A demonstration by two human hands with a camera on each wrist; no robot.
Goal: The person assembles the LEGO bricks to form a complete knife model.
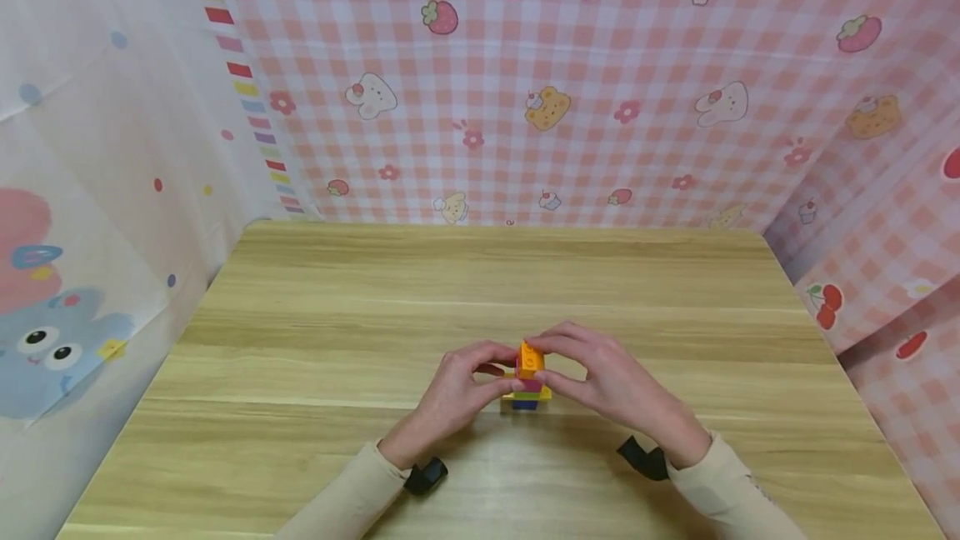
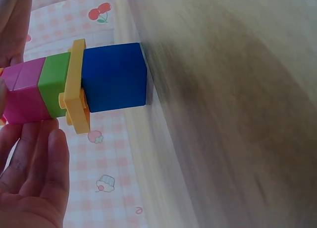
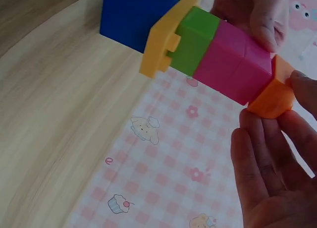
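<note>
A stack of toy building bricks stands upright on the table. From the bottom it has a blue brick [image 2: 115, 77], a wider yellow plate [image 2: 75, 89] with studs showing at one side, a green brick [image 3: 196, 42] and two pink bricks [image 3: 234, 62]. An orange brick [image 3: 275, 91] sits at the top end, tilted against the pink; whether it is fully seated I cannot tell. My left hand [image 1: 459, 382] holds the pink part from the left between thumb and fingers. From the right, my right hand [image 1: 600, 369] pinches the orange brick with thumb and fingertips.
The wooden table [image 1: 375, 290] extends around the stack. Behind it hangs a pink checked cloth [image 1: 480, 140], and a white printed cloth [image 1: 112, 148] hangs on the left. Black straps [image 1: 426, 477] show at both wrists.
</note>
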